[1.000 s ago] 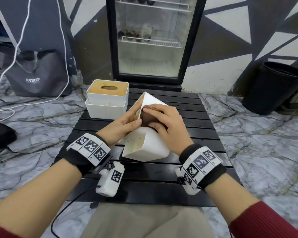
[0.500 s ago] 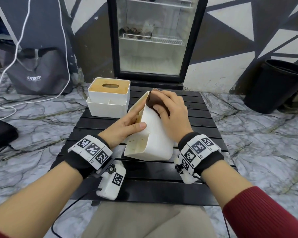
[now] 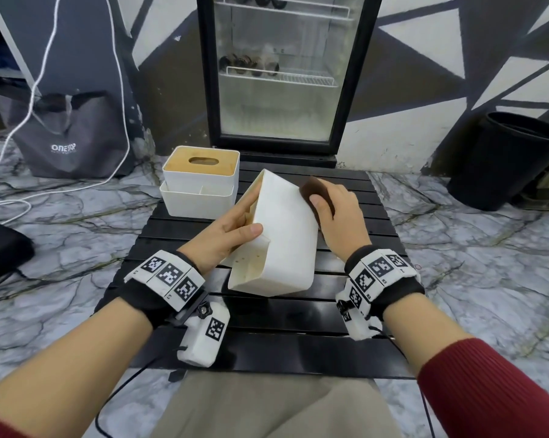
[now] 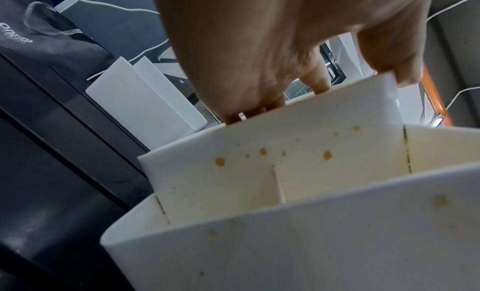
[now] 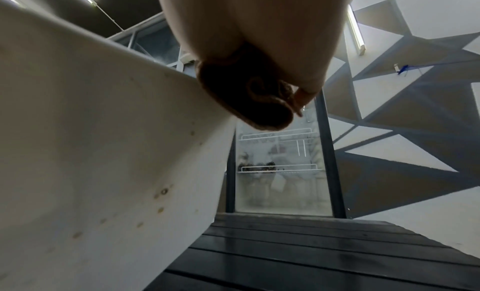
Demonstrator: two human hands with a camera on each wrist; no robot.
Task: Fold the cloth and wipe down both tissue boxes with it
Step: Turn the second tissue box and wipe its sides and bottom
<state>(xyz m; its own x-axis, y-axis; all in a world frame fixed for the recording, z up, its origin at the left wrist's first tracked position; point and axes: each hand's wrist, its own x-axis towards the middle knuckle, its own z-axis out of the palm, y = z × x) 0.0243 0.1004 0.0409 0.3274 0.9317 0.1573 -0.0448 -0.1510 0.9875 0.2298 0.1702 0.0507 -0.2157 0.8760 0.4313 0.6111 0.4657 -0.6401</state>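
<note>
1. Second tissue box [image 3: 200, 181]: wood lid, upright at the bench's [image 3: 279, 346] far left corner. Position unchanged vs earlier frames.
2. Left hand [image 3: 226, 235]: grip clamped on the tilted tissue box [image 3: 282, 241], thumb on the white upper face, fingers on the wooden-lid side. Same hold as 0.5 s ago. Left wrist view shows fingers [image 4: 249, 112] past the box edge, brown spots on the inner walls [image 4: 262, 151].
3. Tilted tissue box: mid-bench, near end down on the slats, far end raised, open side toward the left hand. Tilt about as it was 0.5 s ago.
4. Cloth [image 3: 314, 191]: dark brown, folded, against the box's right upper edge. 1.0 s ago it sat lower, nearer the box middle; now near the far top corner.
5. Right hand [image 3: 339, 216]: grip curled round the cloth, pressing it on the box. Right wrist view shows the cloth wad [image 5: 249, 98] under the fingers, against the spotted box wall [image 5: 109, 151]. Hand has moved up and away since 1.0 s ago.
</note>
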